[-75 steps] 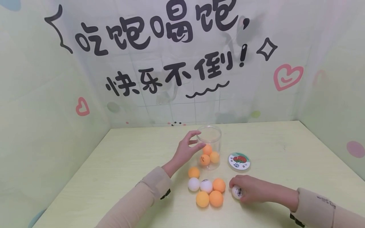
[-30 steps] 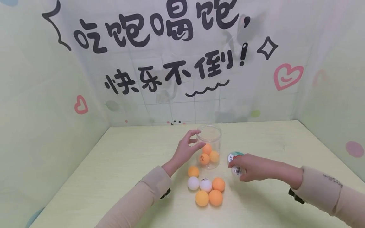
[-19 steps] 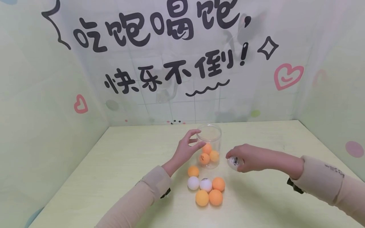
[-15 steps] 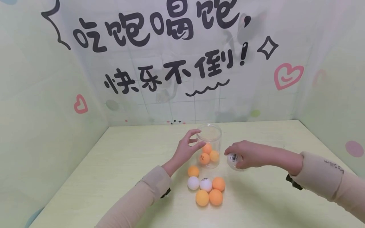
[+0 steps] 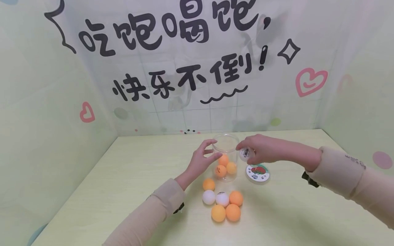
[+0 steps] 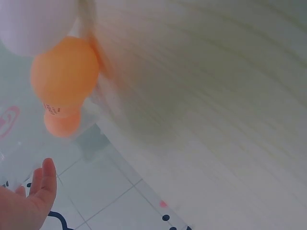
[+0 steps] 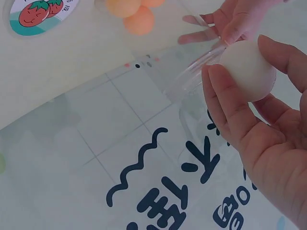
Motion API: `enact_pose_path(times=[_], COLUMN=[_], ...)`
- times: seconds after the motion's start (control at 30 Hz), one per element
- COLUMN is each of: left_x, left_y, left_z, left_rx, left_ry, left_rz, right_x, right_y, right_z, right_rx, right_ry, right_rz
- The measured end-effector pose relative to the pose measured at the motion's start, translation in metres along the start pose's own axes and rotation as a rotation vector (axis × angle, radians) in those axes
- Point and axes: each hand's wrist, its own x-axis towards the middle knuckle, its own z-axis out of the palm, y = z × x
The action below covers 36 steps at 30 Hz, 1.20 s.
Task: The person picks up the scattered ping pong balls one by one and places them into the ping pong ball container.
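Observation:
A clear plastic jar (image 5: 227, 148) stands upright on the table with several orange table tennis balls (image 5: 220, 171) inside. My left hand (image 5: 201, 160) holds its left side, thumb in front and fingers spread toward the back. Its fingers (image 6: 48, 179) show at the lower left of the left wrist view. In my right hand (image 5: 261, 148), a white table tennis ball (image 5: 245, 154) is pinched between thumb and fingers. This hand is beside the jar's right wall, just below rim height. The ball (image 7: 249, 69) fills the grip in the right wrist view, the jar behind it.
In front of the jar, several loose balls lie grouped: orange ones (image 5: 233, 213) and two white ones (image 5: 208, 197). A round lid (image 5: 258, 173) with a tomato picture lies right of the jar. Printed curtains (image 5: 184, 119) enclose the table (image 5: 129, 171) behind and at the sides.
My right hand has carried the white ball from the near right of the group, over the lid, up to the jar's right side. The lid shows again. My left hand stays at the jar.

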Motion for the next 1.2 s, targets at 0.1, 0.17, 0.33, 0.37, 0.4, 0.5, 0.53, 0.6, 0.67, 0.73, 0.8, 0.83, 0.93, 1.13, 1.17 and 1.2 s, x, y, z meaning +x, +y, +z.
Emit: enact_pose_path(times=[0.1,0.17,0.33,0.37,0.4,0.5,0.53,0.6,0.67,0.73,0.8,0.83,0.93,1.13,1.17,1.2], left_x=[0.000,0.000,0.000,0.000,0.000,0.000,0.000,0.000,0.000,0.000,-0.001,-0.001,-0.001,-0.001,-0.001,-0.001], left_y=[0.000,0.000,0.000,0.000,0.000,0.001,0.001,0.001,0.001,0.002,0.002,0.002,0.003,0.002,0.002,0.002], left_z=[0.000,0.000,0.000,0.000,0.000,0.000,0.000,-0.001,-0.001,-0.001,-0.002,-0.002,-0.002,-0.001,-0.001,-0.001], left_rx=[0.006,0.009,0.014,0.014,0.014,0.014,0.014,0.013,0.013,0.011,0.011,0.009,0.008,0.002,0.002,0.004], left_ry=[0.000,0.000,0.001,0.002,0.002,0.001,0.000,-0.001,-0.002,-0.003,-0.003,-0.004,-0.007,-0.004,-0.003,-0.003], left_rz=[0.004,0.009,0.015,0.016,0.016,0.018,0.019,0.023,0.027,0.029,0.029,0.031,0.027,0.026,0.027,0.028], right_x=[0.004,0.006,0.012,0.013,0.014,0.019,0.020,0.023,0.026,0.029,0.032,0.033,0.039,0.046,0.047,0.047], right_y=[-0.001,-0.001,-0.003,-0.004,-0.004,-0.005,-0.004,-0.004,-0.003,-0.002,0.000,0.001,0.003,0.003,0.003,0.003], right_z=[-0.005,-0.008,-0.015,-0.016,-0.017,-0.018,-0.018,-0.019,-0.019,-0.019,-0.019,-0.019,-0.018,-0.016,-0.015,-0.015], right_rx=[0.002,0.009,0.045,0.049,0.057,0.061,0.057,0.053,0.041,0.026,0.008,-0.002,-0.030,-0.062,-0.066,-0.073], right_ry=[0.010,0.020,0.041,0.049,0.056,0.089,0.100,0.122,0.138,0.147,0.151,0.151,0.139,0.100,0.096,0.094], right_rz=[-0.004,-0.012,-0.020,-0.017,-0.013,-0.009,-0.011,-0.026,-0.039,-0.044,-0.047,-0.046,-0.035,-0.004,-0.002,0.000])
